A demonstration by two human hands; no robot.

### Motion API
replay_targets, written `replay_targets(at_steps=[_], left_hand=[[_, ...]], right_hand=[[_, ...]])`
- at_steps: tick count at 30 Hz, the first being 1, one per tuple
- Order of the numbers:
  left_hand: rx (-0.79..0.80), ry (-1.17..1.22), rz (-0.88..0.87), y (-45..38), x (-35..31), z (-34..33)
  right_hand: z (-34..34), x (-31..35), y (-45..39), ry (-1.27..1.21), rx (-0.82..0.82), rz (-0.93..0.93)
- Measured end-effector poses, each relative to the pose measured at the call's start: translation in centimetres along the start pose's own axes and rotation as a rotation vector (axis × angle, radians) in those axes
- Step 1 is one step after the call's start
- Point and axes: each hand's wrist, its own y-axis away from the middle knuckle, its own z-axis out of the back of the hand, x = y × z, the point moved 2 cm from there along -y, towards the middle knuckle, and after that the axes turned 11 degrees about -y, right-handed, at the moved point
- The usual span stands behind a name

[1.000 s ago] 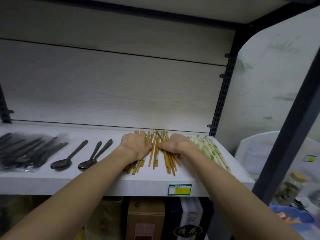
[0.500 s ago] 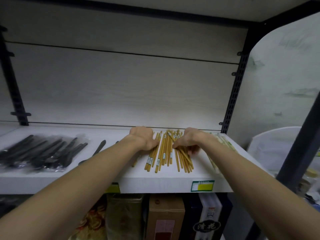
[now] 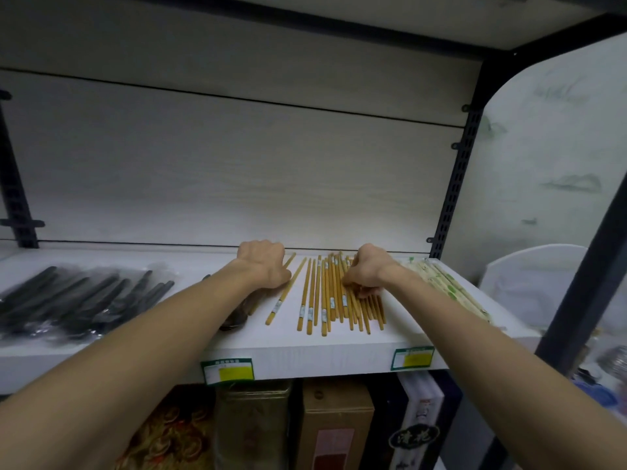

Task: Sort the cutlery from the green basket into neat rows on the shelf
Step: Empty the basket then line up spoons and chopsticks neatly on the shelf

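Head cam, looking down at a white shelf (image 3: 339, 351) with both bare arms stretched out over it. The wooden chopsticks (image 3: 325, 293) are laid out on the shelf board in the middle-right, mostly running front to back, some nicely side by side and a bunch on the right crossing over each other. Left hand (image 3: 263, 264) is knuckles-up at the left edge of the chopsticks, fingers curled under, touching the top end of one slanted stick; can't really tell if its grip has anything in it. Right hand (image 3: 368, 269) sits on top of the messy right-hand clump, fingers bent down into the sticks, looks like it's pressing or pinching a few of them but I can't tell for sure whether the grip is closed on any. Just right of that hand are the paper-wrapped chopsticks (image 3: 448, 290), lying along the shelf's right end. Far left there's a pile of black cutlery in clear plastic (image 3: 78, 300). A dark spoon (image 3: 234, 320) peeks out from under the left forearm. Two green-and-yellow price tags (image 3: 228, 370) are stuck on the shelf's front edge, and boxes (image 3: 336, 425) stand on the level below.
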Motion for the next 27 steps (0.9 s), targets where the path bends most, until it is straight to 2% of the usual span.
replay_targets(at_steps=[5, 11, 17, 22, 27], left_hand=[[0.016, 0.037, -0.039, -0.6, -0.2, 0.3], [-0.020, 0.020, -0.094, -1.5, -1.3, 0.5], [0.006, 0.107, -0.114, -2.0, -2.4, 0.3], [0.043, 0.158, -0.083, -2.1, -2.2, 0.3], [0.167, 0.218, -0.106, -2.2, -2.0, 0.9]], right_hand=[[0.2, -0.1, 0.2, -0.024, -0.005, 0.005], [0.9, -0.8, 1.0, -0.076, 0.063, -0.029], [0.0, -1.0, -0.5, -0.022, 0.016, 0.136], [0.0, -0.2, -1.1, 0.055, 0.102, 0.057], [0.3, 0.7, -1.0, 0.075, 0.184, -0.041]])
